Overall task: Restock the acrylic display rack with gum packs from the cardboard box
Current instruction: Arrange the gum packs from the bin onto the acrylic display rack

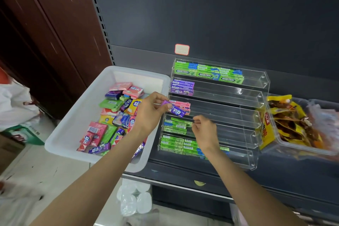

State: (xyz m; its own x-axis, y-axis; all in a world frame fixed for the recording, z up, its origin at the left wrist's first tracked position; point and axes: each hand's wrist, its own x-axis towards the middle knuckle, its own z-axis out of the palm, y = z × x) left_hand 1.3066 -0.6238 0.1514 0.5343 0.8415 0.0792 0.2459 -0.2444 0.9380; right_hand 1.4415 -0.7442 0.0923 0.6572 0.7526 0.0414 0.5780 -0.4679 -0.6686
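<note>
Left hand (149, 111) pinching a purple gum pack (175, 109) by its near end, thumb and forefinger curled on it, pack angled toward the left edge of the acrylic display rack (256, 95); held at the level of the third tier, in front of the pink packs (181, 105) lying there; likely gripped at the end so the free length can slide into a slot. Right hand (205, 130) hovering at the fourth tier, fingertips drawn together just beside the green packs (175, 124); cannot tell whether holding anything, possibly nudging that row straight. Rack tiers stepped and tilted back, open at the front, so packs sit face-out; top tier carrying green Doublemint packs (207, 74), second tier a short purple stack (182, 87) at its left end, bottom tier more green; right portions of the middle tiers unfilled. Purple stack sits one tier above the held pack, so probable destination is up there, matched by colour; judgement only. Supply sits in a white plastic bin (73, 124) left of the rack, not visibly cardboard; mixed pink, green, purple and yellow packs heaped loose inside. Clear tub of yellow snack bags (293, 124) touching the rack's right side; dark shelf (275, 174) carrying all three; restocking judged partway done.
</note>
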